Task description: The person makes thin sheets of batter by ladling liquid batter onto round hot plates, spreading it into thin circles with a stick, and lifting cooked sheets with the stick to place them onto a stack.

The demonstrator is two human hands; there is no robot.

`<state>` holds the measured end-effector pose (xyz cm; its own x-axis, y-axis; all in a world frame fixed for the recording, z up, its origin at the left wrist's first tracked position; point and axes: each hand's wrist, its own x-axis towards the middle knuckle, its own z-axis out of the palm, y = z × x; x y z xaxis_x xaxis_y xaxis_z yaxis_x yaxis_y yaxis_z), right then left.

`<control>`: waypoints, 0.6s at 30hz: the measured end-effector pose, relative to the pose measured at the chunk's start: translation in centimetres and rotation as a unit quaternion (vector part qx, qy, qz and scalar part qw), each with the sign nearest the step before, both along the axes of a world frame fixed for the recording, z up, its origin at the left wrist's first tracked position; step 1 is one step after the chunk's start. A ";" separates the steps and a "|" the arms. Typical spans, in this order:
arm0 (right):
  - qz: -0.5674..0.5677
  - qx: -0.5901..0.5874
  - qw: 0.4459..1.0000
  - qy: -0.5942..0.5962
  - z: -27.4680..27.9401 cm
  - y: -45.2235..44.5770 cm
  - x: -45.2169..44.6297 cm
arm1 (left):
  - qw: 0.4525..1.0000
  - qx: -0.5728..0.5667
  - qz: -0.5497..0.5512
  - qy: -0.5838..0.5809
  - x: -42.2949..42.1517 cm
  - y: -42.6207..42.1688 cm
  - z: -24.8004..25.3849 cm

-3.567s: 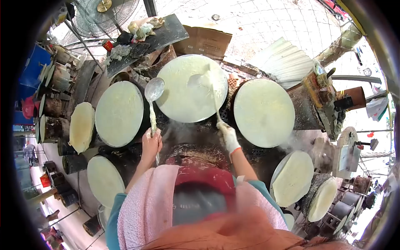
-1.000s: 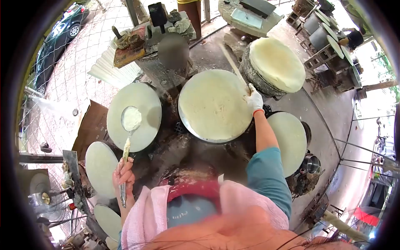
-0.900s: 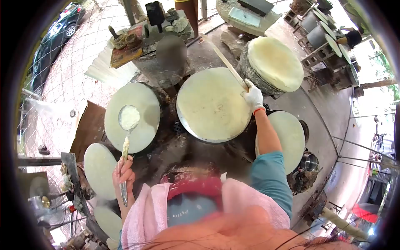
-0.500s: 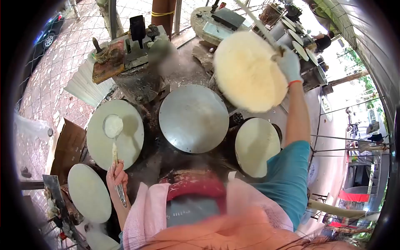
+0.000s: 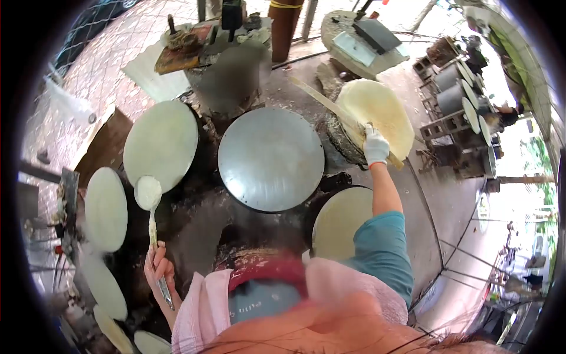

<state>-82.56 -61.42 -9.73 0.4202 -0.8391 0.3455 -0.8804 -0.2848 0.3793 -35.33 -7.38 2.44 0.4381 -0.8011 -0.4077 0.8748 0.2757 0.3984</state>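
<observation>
My left hand [image 5: 159, 266] is closed round the handle of a metal ladle [image 5: 147, 192], whose bowl holds white batter over the lower edge of a batter-coated round griddle [image 5: 161, 141]. In a white glove, my right hand [image 5: 375, 146] grips a long flat wooden stick [image 5: 330, 105]. The stick lies slanted across a stack of pale round flatbreads [image 5: 383, 112] on a drum at the right. A bare, shiny metal griddle [image 5: 271, 159] is at the centre. Part of another coated griddle [image 5: 339, 224] shows beneath my right forearm.
More coated griddles [image 5: 106, 209] curve down the left side. Beyond the centre are a cluttered stand [image 5: 203, 53] and a round table [image 5: 354, 50] with a dark box. Several drums with round lids [image 5: 451, 100] stand at the far right, near a person [image 5: 507, 115]. Wire fencing is at the upper left.
The central griddle, coated earlier, is now bare. My right hand lifted a flatbread with the stick and brought it down on the right stack. The ladle now holds batter; the view has turned.
</observation>
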 end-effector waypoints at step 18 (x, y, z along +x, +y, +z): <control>0.223 0.235 0.904 -0.279 -0.4 23.9 14.5 | 0.926 -0.080 0.368 0.024 -21.8 33.0 -0.8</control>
<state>-68.07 -37.54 -10.15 0.6232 -0.7386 0.2572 -0.6551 -0.6726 -0.3442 -57.15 25.62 1.67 0.8740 -0.3452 -0.3420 0.4424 0.8564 0.2661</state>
